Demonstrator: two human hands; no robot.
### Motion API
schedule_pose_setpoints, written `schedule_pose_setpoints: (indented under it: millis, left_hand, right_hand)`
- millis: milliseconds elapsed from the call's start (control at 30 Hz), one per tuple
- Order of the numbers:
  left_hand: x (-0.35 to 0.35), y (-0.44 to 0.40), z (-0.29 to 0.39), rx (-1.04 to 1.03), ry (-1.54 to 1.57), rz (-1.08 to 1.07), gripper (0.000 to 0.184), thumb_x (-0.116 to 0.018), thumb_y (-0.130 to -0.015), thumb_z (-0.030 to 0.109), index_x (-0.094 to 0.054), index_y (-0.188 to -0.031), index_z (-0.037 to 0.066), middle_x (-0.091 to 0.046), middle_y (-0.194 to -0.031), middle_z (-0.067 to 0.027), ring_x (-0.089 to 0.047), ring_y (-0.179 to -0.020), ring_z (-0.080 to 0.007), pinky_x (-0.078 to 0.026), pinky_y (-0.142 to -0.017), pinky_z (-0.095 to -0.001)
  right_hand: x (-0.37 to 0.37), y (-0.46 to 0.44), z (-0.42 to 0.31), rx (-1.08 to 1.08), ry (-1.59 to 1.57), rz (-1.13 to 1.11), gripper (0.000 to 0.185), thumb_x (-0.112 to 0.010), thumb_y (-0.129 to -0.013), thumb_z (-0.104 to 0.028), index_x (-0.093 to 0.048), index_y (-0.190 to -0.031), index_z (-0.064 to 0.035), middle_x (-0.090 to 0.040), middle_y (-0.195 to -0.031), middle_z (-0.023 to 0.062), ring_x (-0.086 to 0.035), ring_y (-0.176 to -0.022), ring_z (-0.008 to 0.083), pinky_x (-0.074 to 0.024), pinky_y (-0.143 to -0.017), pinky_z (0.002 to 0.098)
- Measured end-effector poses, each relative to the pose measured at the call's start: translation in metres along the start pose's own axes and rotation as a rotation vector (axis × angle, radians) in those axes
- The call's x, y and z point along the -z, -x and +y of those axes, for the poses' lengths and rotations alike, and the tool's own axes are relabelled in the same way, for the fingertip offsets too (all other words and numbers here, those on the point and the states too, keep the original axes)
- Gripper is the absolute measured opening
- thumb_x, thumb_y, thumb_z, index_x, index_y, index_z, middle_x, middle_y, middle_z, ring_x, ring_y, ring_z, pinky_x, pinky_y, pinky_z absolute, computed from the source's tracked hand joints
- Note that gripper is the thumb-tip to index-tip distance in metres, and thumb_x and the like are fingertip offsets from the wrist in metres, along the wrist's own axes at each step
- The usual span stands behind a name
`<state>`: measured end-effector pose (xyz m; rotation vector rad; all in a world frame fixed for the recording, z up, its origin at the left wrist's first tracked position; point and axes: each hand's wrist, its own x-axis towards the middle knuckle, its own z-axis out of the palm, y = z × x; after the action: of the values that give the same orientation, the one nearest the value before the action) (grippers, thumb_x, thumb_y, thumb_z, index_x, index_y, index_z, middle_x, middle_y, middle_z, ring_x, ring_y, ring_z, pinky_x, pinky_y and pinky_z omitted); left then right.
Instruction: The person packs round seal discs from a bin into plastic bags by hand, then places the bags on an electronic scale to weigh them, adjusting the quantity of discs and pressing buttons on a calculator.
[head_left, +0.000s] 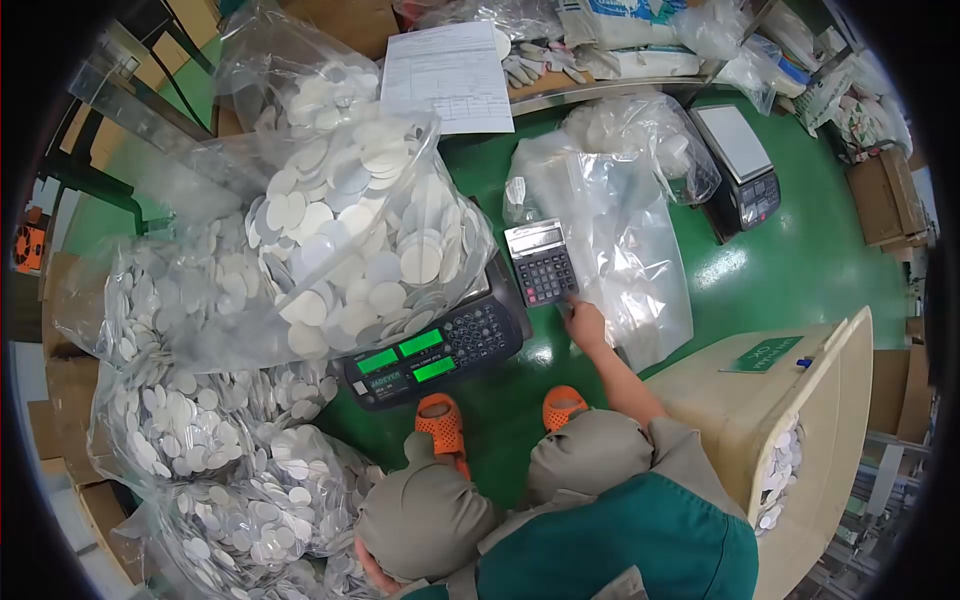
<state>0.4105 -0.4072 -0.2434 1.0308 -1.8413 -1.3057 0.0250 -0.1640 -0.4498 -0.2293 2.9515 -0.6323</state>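
Observation:
My right hand (585,322) reaches forward, a finger stretched to the lower right keys of a grey calculator (545,265). The calculator lies beside a dark counting scale (437,352) whose green displays are lit. On the scale sits a large clear plastic bag (365,240) full of white and grey round discs. My left hand (373,568) is low by my left knee; only part of it shows, and its fingers are mostly hidden.
Several more disc-filled bags (185,420) crowd the left. Empty clear bags (625,250) lie right of the calculator, near a second scale (740,160). A printed sheet (447,78) and gloves (540,63) are at the back. A cream bin (700,400) holding discs stands at right.

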Motion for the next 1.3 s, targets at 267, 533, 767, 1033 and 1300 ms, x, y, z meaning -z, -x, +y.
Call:
schedule_pose_setpoints:
  millis: [267, 533, 767, 1033, 1300]
  left_hand:
    - [0.008, 0.001, -0.015, 0.019, 0.016, -0.037, 0.047, -0.037, -0.088, 0.029, -0.031, -0.129, 0.006, -0.039, -0.127, -0.0111, -0.041, -0.113, -0.0213, -0.033, -0.094, -0.0345]
    - [0.082, -0.004, -0.102, 0.313, 0.131, -0.135, 0.049, -0.036, -0.088, 0.029, -0.028, -0.131, 0.007, -0.035, -0.130, -0.0109, -0.038, -0.116, -0.0211, -0.030, -0.096, -0.0338]
    - [-0.009, -0.002, 0.023, 0.029, -0.054, -0.167, 0.047, -0.037, -0.088, 0.022, -0.028, -0.131, 0.005, -0.035, -0.130, -0.0118, -0.039, -0.114, -0.0215, -0.031, -0.095, -0.0327]
    - [-0.026, -0.020, 0.019, -0.241, 0.265, -0.319, 0.093, -0.064, -0.063, 0.049, -0.028, -0.125, -0.010, -0.039, -0.123, -0.0227, -0.039, -0.115, -0.0305, -0.028, -0.097, -0.0346]
    - [-0.031, -0.033, 0.041, -0.281, 0.083, -0.374, 0.087, -0.066, -0.066, 0.046, -0.032, -0.123, -0.010, -0.040, -0.121, -0.0224, -0.042, -0.112, -0.0291, -0.031, -0.094, -0.0345]
  right_hand:
    - [-0.003, 0.000, -0.001, 0.034, -0.057, 0.019, 0.011, -0.057, -0.070, -0.015, -0.060, -0.077, -0.0071, -0.060, -0.066, 0.0134, -0.059, -0.063, 0.0318, -0.0469, -0.058, 0.0413]
    - [-0.004, 0.000, 0.000, -0.017, -0.006, 0.042, 0.013, -0.054, -0.074, -0.016, -0.057, -0.074, -0.0037, -0.060, -0.067, 0.0146, -0.058, -0.063, 0.0326, -0.0461, -0.057, 0.0429]
    - [0.013, -0.008, -0.003, 0.010, -0.068, 0.073, 0.016, -0.054, -0.075, -0.015, -0.059, -0.087, -0.0057, -0.059, -0.064, 0.0153, -0.058, -0.062, 0.0329, -0.0456, -0.056, 0.0419]
    - [0.046, -0.065, -0.012, -0.106, -0.658, -0.032, 0.025, -0.055, -0.076, -0.011, -0.053, -0.099, 0.0001, -0.059, -0.062, 0.0089, -0.052, -0.044, 0.0128, -0.0394, -0.040, 0.0241]
    - [0.171, -0.114, -0.145, -0.108, -0.848, -0.207, 0.023, -0.055, -0.080, -0.023, -0.056, -0.095, -0.0057, -0.059, -0.069, 0.0049, -0.048, -0.048, 0.0075, -0.0335, -0.040, 0.0197]
